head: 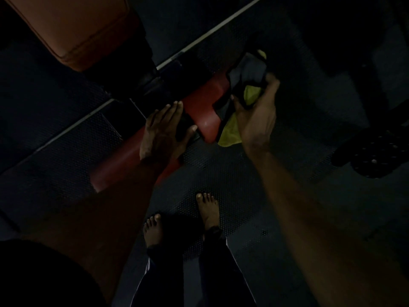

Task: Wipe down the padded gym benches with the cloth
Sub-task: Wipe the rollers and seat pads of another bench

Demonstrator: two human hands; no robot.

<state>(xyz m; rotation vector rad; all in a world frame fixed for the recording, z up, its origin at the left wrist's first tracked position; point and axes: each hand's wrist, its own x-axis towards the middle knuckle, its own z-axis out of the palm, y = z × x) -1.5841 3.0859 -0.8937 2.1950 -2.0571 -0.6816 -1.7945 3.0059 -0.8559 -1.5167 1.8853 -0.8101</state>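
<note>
The scene is very dark. A bench with an orange-brown padded seat (75, 34) fills the upper left. Below it a red padded roller (203, 111) runs diagonally on a black frame. My left hand (163, 131) lies flat on the roller's left part with fingers straight. My right hand (256, 111) grips a yellow-green and dark cloth (250, 94) against the roller's right end; part of the cloth hangs below my palm.
Dark perforated rubber floor mats (221, 173) lie all around, with a pale strip (210, 32) crossing diagonally. My bare feet (208, 209) stand just below the roller. A black weight plate (371, 160) lies at the right.
</note>
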